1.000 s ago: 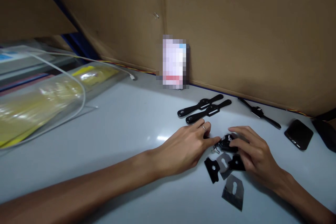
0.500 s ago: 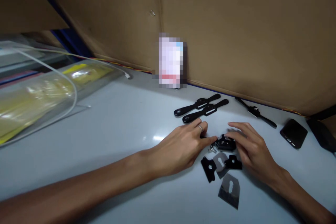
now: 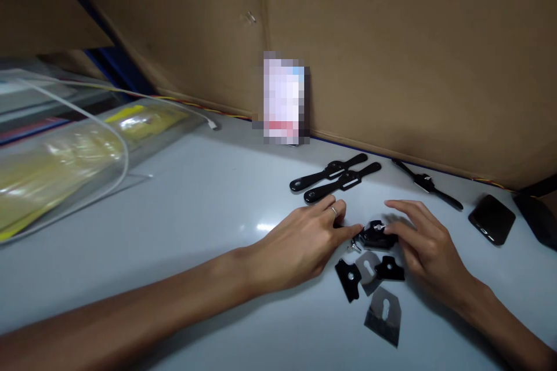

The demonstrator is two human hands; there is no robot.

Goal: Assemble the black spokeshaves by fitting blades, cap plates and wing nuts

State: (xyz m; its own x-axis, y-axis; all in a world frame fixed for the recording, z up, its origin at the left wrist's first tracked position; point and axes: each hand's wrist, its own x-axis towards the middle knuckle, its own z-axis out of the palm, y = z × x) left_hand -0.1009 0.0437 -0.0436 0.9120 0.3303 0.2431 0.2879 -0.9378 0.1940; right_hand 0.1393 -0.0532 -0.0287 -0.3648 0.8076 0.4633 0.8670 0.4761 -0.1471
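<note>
My left hand point(image 3: 302, 243) lies on the white table point(image 3: 204, 214), fingers stretched toward a small black metal part point(image 3: 375, 235) with a screw, its fingertip touching the part's left side. My right hand point(image 3: 424, 243) pinches the same part from the right. Just in front lie two black caps point(image 3: 348, 279) point(image 3: 389, 268) and two grey slotted blades point(image 3: 369, 269) point(image 3: 383, 316). Behind my hands rest two black handled tool bodies point(image 3: 328, 173) point(image 3: 343, 183) side by side.
A third black handled tool point(image 3: 429, 184) lies at the back right, beside a dark phone-like object point(image 3: 491, 219). Cardboard walls point(image 3: 391, 40) close off the back. A clear plastic sleeve with yellow contents point(image 3: 65, 156) and a white cable point(image 3: 191, 109) sit on the left.
Both hands stay on the small black part; my right fingers have shifted a little on it. The view has moved slightly.
</note>
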